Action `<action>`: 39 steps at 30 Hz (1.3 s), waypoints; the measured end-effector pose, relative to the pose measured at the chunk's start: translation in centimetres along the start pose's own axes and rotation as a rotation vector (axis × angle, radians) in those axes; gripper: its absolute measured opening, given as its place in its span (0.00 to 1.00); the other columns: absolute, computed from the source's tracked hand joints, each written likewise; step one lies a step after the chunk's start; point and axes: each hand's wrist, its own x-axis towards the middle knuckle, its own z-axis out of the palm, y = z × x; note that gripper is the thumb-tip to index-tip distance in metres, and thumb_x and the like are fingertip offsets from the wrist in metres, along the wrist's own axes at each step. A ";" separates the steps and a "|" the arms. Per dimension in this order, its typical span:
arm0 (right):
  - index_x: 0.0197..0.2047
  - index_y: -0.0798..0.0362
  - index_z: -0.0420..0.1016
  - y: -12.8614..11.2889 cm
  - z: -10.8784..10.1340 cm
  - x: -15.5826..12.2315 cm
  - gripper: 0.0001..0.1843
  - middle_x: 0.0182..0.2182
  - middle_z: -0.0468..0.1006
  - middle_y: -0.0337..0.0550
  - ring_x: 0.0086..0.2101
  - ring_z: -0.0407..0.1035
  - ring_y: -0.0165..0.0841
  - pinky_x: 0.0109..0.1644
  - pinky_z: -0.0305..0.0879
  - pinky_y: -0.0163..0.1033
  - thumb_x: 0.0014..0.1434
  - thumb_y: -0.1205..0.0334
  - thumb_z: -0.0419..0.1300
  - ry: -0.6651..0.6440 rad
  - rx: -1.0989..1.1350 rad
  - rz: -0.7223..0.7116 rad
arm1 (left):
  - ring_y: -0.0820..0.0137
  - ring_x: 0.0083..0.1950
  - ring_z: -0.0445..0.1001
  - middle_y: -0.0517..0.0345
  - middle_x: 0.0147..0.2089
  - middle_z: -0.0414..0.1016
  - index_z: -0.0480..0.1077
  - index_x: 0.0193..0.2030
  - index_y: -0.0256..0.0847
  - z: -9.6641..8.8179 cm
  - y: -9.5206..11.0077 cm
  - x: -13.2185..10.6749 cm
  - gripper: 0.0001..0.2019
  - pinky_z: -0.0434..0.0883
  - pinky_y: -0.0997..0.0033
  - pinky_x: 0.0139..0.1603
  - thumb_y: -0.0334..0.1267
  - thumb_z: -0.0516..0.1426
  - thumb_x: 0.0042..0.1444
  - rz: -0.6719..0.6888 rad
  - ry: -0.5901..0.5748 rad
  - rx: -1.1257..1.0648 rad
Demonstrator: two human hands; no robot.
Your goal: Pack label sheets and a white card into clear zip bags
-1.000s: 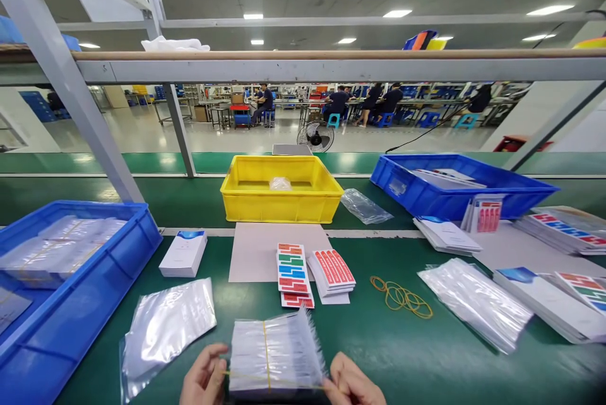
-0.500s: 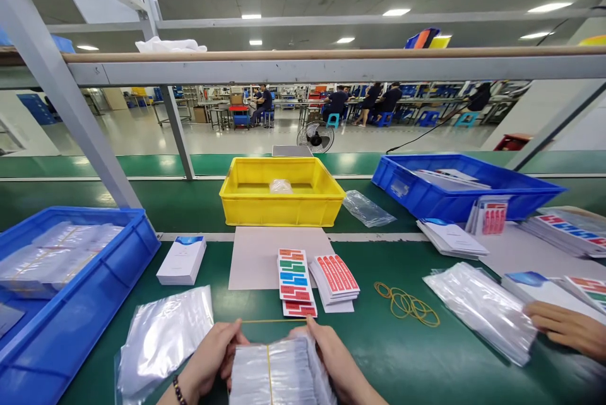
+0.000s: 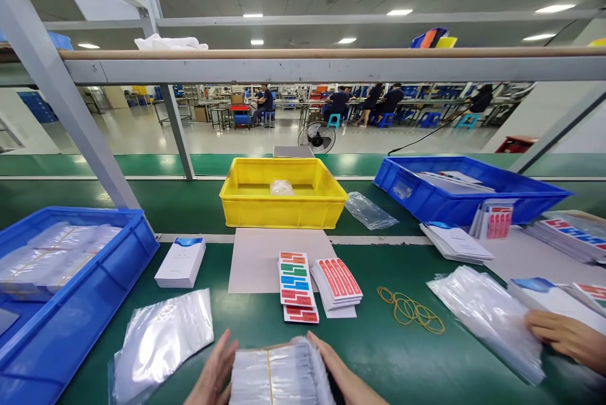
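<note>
- the bundle of bagged packs (image 3: 279, 376) lies on the green bench (image 3: 392, 354) at the near edge, between the person's two hands.
- one yellow rubber band (image 3: 268, 372) already runs around it front to back; no crosswise band shows, so the binding looks part done.
- it is not yet with the banded bundles (image 3: 47, 260) in the blue bin (image 3: 108, 291) to the left, well apart from it.
- loose rubber bands (image 3: 411, 310) lie to the right, and label sheets (image 3: 294, 285) lie just beyond the bundle.
- left hand (image 3: 215, 373): fingers straight and together, palm flat against the bundle's left side, pinching nothing.
- right hand (image 3: 341, 376): the same pose mirrored, flat against the right side, so the stack sits squeezed between both palms.
- a co-worker's hand (image 3: 565, 335) rests on clear bags at the far right.
</note>
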 end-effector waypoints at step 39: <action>0.22 0.56 0.73 -9.1 4.3 6.6 0.15 0.22 0.73 0.40 0.29 0.66 0.34 0.34 0.59 0.36 0.52 0.60 0.50 0.117 -0.014 -0.002 | 0.65 0.27 0.69 0.61 0.21 0.69 0.73 0.43 0.38 7.4 9.3 1.2 0.18 0.64 0.67 0.32 0.31 0.49 0.47 0.364 0.035 1.084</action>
